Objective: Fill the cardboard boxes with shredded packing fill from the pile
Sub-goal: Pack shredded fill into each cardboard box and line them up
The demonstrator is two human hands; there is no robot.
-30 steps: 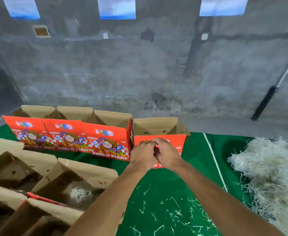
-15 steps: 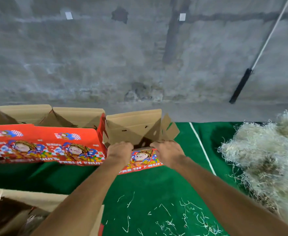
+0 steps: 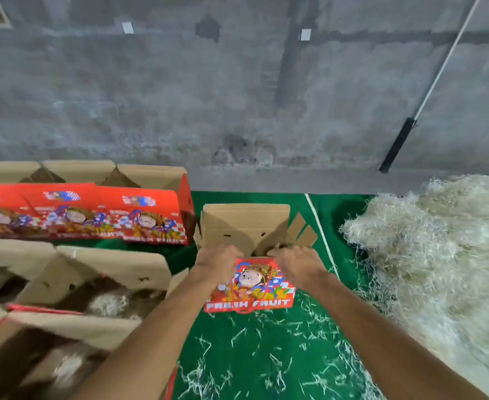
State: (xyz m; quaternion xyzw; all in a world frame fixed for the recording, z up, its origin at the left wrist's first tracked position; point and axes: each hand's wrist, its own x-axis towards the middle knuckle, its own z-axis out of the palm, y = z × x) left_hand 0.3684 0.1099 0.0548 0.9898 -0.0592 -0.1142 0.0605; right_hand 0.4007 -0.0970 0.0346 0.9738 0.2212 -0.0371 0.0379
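A person's left hand (image 3: 218, 259) and right hand (image 3: 296, 262) gripped the near rim of an open red "Fresh Fruit" box (image 3: 249, 284), fingers curled over the edge, the box standing on the green mat (image 3: 252, 356) toward its far edge, just right of the boxes already set out. It looked empty — the step in hand appeared to be placing a fresh box, not yet filling it. The next move would call for letting go and reaching right to the pile of shredded fill (image 3: 439, 255), heaped along the mat's right edge, for a first handful.

By count: one box in hand; a far row of boxes (image 3: 87, 215) showing three printed faces, with more perhaps beyond the left edge; a near cluster of open boxes (image 3: 73, 284) at the mat's left edge — at least three, some holding pale fill; one pile. Loose strands (image 3: 266, 342) littered the mat before the box. A pole (image 3: 428, 88) leaned on the concrete wall.
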